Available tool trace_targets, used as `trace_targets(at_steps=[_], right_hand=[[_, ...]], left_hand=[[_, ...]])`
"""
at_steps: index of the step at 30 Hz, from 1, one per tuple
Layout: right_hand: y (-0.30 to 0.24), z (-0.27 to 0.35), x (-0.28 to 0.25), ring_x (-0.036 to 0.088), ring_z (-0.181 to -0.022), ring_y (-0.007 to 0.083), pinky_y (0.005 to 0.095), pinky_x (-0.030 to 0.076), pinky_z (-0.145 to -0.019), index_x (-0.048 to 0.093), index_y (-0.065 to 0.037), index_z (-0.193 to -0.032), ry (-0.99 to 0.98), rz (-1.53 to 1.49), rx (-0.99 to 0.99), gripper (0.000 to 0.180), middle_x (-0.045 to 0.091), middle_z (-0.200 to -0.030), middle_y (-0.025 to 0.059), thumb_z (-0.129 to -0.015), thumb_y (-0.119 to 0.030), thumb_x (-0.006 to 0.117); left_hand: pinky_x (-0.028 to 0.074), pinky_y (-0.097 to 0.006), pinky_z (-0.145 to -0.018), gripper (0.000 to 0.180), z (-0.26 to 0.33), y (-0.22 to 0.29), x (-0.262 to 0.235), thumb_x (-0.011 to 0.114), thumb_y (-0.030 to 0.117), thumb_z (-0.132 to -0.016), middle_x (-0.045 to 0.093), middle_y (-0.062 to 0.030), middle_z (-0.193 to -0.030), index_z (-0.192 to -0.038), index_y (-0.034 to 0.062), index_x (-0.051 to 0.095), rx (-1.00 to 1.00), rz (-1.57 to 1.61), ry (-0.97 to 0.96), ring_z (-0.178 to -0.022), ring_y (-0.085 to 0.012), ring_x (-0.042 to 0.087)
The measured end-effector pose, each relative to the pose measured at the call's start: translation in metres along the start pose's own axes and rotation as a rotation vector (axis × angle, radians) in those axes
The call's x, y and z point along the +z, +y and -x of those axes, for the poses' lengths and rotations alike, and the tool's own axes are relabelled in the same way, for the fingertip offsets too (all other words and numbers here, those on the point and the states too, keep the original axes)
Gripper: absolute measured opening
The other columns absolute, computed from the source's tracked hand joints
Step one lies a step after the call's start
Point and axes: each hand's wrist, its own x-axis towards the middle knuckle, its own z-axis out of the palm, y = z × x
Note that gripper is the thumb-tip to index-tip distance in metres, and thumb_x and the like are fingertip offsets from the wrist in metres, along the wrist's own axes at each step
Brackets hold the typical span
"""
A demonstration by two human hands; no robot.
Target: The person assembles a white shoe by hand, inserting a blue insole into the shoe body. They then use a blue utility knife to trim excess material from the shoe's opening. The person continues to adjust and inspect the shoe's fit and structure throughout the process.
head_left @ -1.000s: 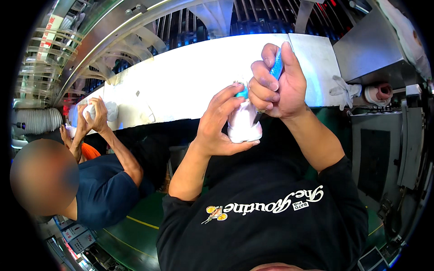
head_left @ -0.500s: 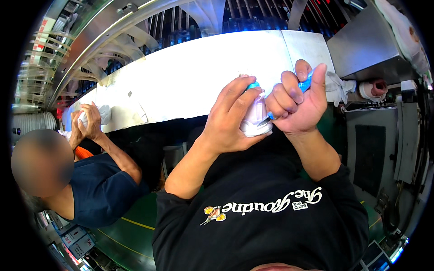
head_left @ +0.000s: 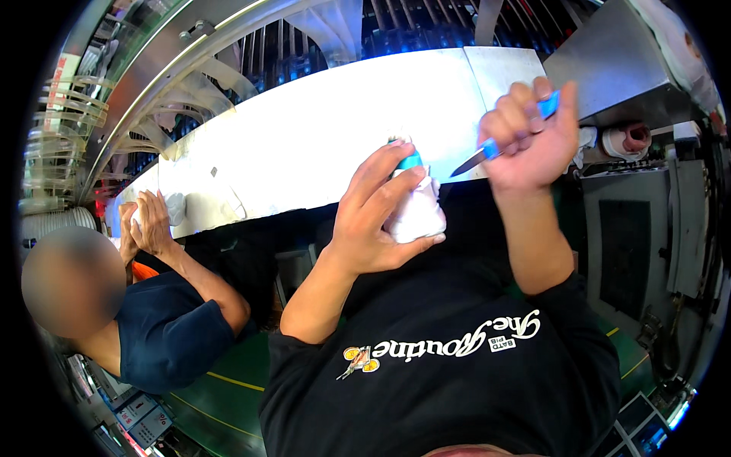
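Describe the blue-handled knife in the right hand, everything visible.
The knife is small, with a bright blue handle, plastic by the look, and a short, pointed grey metal blade. The right hand grips the handle in a closed fist, hiding most of it; blue shows above and below the fingers. The blade points down-left toward the white cloth-wrapped bobbin held in the left hand, clear of it.

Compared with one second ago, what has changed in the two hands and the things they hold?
The right hand with the small blue-handled knife has pulled away to the right from the white wrapped bobbin with a blue core; earlier the blade was against it, now a clear gap shows. The left hand keeps its grip on the bobbin. The co-worker's hands remain raised at the bright white panel.
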Motion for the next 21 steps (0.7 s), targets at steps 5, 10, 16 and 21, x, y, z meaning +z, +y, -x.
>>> trace_targets(at_steps=[5,10,16,21], right_hand=[[0.023,0.013,0.014,0.032,-0.048,0.0106,0.0289,0.030,-0.046,0.055,-0.021,-0.101,-0.085,0.079,0.210,0.043,0.044,-0.069,-0.0023,-0.118,-0.057,0.039],[0.050,0.012,0.018,0.037,-0.048,0.0103,0.0287,0.034,-0.045,0.052,-0.018,-0.098,0.016,0.147,0.233,0.038,0.044,-0.069,-0.0023,-0.118,-0.050,0.045],[0.058,0.006,0.020,0.042,-0.046,0.0101,0.0271,0.034,-0.042,0.047,-0.015,-0.089,0.026,0.444,0.181,0.041,0.042,-0.067,-0.0001,-0.116,-0.045,0.053],[0.056,0.014,0.020,0.029,-0.046,0.0090,0.0265,0.027,-0.039,0.051,-0.020,-0.100,0.050,0.288,0.244,0.032,0.040,-0.070,-0.0036,-0.119,-0.044,0.045]], left_hand=[[0.050,-0.054,-0.116,0.082,0.003,0.002,-0.005,0.103,0.027,-0.062,0.063,-0.0239,-0.150,-0.134,0.0038,0.072,-0.094,0.082,0.060,-0.139,-0.0460,0.061],[0.054,-0.052,-0.111,0.092,0.003,-0.003,-0.006,0.106,0.033,-0.062,0.061,-0.0299,-0.151,-0.140,0.0030,0.066,-0.031,0.015,0.009,-0.141,-0.0468,0.060],[0.055,-0.052,-0.110,0.094,0.005,-0.002,-0.003,0.106,0.033,-0.061,0.061,-0.0293,-0.150,-0.140,0.0029,0.065,-0.028,0.004,0.021,-0.140,-0.0472,0.060],[0.054,-0.054,-0.111,0.095,0.013,0.002,0.001,0.106,0.028,-0.059,0.060,-0.0269,-0.150,-0.140,0.0032,0.063,-0.015,-0.015,0.030,-0.139,-0.0470,0.060]])
